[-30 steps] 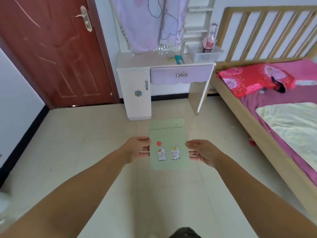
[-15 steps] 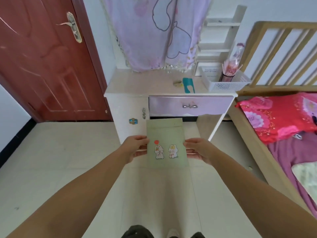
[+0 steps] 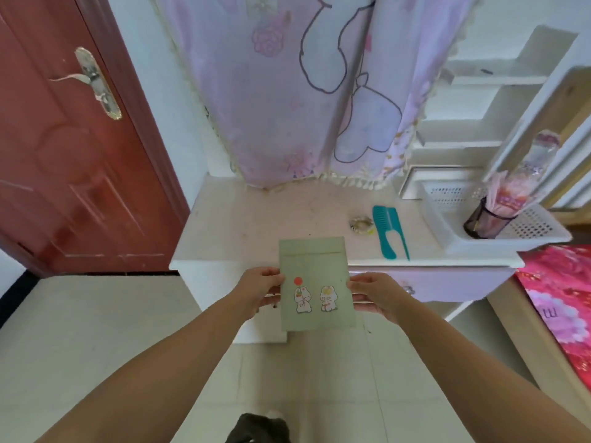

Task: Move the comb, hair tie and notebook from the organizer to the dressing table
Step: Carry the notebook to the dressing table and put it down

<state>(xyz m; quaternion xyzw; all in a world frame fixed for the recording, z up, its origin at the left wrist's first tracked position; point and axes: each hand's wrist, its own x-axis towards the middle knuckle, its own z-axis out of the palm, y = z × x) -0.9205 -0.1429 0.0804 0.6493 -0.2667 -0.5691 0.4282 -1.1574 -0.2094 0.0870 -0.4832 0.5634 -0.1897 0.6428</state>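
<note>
One green notebook (image 3: 315,282) is held in the air over the front edge of the dressing table (image 3: 256,225), left hand (image 3: 262,287) and right hand (image 3: 372,294) each clamped on a side edge. On the tabletop lie one teal comb (image 3: 388,230) and one hair tie (image 3: 360,225), just beside each other. One white organizer (image 3: 454,231) at the right end holds one dark mesh cup (image 3: 486,222).

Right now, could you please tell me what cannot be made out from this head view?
- Drawer handle: mostly hidden behind the right hand.
- Table cupboard front: covered by the notebook and left hand.
- Hair tie: too small and blurred for detail.
- Mesh cup contents: blurred in wrapping.
- Basket interior beyond the cup: cannot tell.
</note>
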